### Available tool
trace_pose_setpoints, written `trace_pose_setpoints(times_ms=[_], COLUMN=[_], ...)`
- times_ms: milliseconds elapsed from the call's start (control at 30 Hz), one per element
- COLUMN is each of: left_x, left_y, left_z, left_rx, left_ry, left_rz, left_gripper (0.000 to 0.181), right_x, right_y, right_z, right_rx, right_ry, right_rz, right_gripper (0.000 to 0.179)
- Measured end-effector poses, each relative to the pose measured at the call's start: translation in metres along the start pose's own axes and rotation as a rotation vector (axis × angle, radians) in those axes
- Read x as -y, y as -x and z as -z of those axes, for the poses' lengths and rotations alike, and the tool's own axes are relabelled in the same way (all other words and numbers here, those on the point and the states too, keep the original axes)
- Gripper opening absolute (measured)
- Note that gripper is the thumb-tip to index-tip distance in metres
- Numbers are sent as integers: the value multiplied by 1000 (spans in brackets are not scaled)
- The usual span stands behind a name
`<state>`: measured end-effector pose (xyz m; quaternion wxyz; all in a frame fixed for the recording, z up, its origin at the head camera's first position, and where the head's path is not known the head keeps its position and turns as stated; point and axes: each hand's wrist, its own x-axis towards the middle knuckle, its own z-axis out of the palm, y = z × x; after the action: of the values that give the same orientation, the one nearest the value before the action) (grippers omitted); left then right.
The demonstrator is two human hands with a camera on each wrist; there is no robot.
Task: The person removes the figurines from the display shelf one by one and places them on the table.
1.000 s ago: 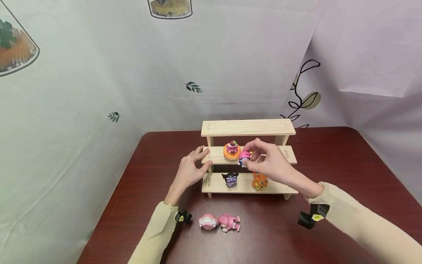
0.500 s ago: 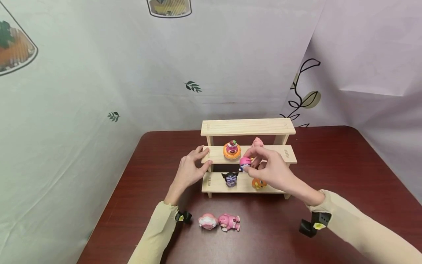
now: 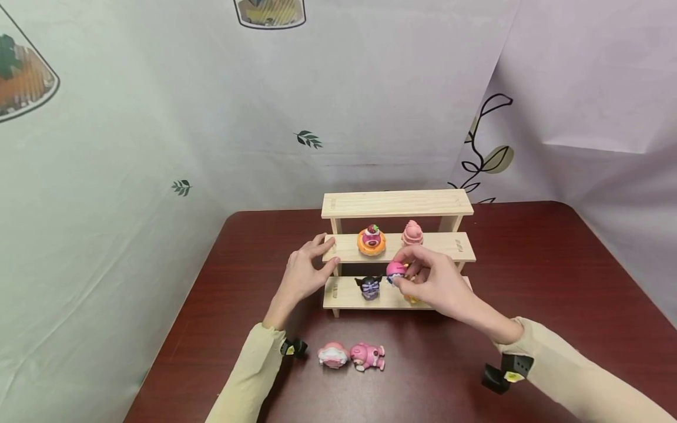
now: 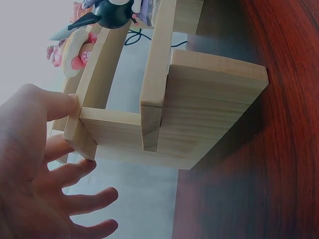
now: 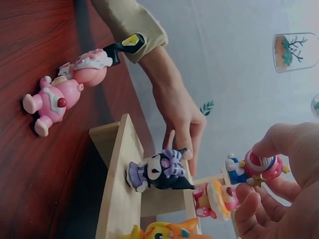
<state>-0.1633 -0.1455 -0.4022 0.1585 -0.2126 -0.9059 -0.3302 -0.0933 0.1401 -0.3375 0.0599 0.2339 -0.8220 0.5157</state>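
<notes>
- In my head view, right of centre, I see the right hand (image 3: pixel 436 282) with its grip narrow, thumb and fingers pinching a pink-hatted figurine (image 3: pixel 395 271) in front of the wooden stand (image 3: pixel 396 203); I cannot tell whether the figurine touches a board.
- Near the middle, I see the left hand (image 3: pixel 304 273) holding the left end of the stand's middle board between thumb and forefinger; my left wrist view shows its other fingers spread.
- On that board I see an orange-ringed figurine (image 3: pixel 371 241) and a pink swirl-topped one (image 3: pixel 412 234).
- Below them are a black-eared figurine (image 3: pixel 369 288) and an orange one (image 5: pixel 164 230), partly hidden by the right hand in my head view.
- At lower centre, two pink figurines (image 3: pixel 368 357) lie on the table (image 3: pixel 254 235).
</notes>
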Motion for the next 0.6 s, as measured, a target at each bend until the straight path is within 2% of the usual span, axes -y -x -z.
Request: trace_pose_setpoints(times_ms=[600], left_x=[0], left_y=[0], left_z=[0], left_rx=[8], left_ry=[7], left_rz=[20], left_gripper=[49], right_x=[-6], right_y=[24], right_z=[-9], right_rx=[-19], right_ry=[30], right_rz=[-45], right_gripper=[29])
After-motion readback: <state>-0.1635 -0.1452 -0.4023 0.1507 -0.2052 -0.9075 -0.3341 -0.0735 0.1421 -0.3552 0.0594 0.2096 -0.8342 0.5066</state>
